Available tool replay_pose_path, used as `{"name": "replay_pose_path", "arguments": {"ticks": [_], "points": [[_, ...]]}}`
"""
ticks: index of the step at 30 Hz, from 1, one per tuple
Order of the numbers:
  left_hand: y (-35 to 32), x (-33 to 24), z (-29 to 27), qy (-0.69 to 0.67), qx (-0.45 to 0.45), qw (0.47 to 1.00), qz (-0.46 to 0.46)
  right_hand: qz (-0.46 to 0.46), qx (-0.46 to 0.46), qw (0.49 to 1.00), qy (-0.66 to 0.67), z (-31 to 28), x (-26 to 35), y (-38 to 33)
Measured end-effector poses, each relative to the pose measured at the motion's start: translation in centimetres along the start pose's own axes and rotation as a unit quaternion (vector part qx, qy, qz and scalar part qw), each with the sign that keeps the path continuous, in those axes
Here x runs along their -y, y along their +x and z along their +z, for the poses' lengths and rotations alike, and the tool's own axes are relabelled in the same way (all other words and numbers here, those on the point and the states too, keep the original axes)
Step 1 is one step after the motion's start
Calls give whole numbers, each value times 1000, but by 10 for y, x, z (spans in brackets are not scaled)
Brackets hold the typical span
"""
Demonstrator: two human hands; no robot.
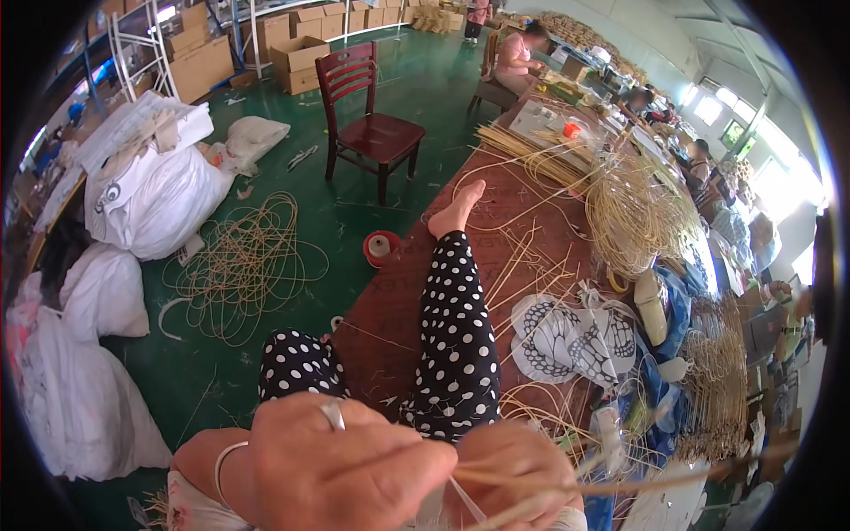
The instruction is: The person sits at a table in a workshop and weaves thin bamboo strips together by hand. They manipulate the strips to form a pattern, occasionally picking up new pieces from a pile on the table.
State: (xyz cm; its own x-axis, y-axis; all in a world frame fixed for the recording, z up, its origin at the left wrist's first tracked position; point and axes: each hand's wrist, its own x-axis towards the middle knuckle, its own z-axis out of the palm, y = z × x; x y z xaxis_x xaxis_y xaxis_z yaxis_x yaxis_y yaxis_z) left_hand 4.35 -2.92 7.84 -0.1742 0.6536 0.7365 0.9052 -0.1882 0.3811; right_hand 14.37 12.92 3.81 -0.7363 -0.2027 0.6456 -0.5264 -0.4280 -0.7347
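Observation:
Close to me at the lower edge, my left hand [341, 469] is closed, a ring on one finger and its thumb pressed toward the right. Beside it my right hand [518, 469] curls round thin tan cane strips [637, 485], which run off to the right. A narrow white thread [467, 501] stretches between the two hands. What the left fingers pinch is mostly hidden, but the strips and thread meet at its thumb tip. My leg in dotted trousers [456, 336] lies along the red-brown tabletop [381, 310]. A white cloth with a black butterfly-wing print [571, 336] rests to its right.
Coiled cane [633, 217] and a bundle of hooked strips [713, 380] lie on the table's right. More loose cane [248, 265] covers the floor, near a wooden chair [372, 128] and white sacks [159, 195]. A person [518, 62] sits at the far table end.

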Motion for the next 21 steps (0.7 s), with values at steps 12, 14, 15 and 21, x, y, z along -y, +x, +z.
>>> {"name": "replay_pose_path", "arguments": {"ticks": [12, 14, 15, 21], "points": [[-27, 48, 38, 110, 17, 991, -67, 66, -234, 921, -304, -38, -82, -2], [-30, 47, 44, 112, -8, 989, -93, 76, -270, 937, -209, -36, -84, -5], [-30, 47, 42, 111, -7, 989, -96, 88, -258, 939, -208, -37, -78, -1], [-20, 43, 29, 82, -5, 992, -91, 87, -31, 989, -118, -20, -37, 4]]}}
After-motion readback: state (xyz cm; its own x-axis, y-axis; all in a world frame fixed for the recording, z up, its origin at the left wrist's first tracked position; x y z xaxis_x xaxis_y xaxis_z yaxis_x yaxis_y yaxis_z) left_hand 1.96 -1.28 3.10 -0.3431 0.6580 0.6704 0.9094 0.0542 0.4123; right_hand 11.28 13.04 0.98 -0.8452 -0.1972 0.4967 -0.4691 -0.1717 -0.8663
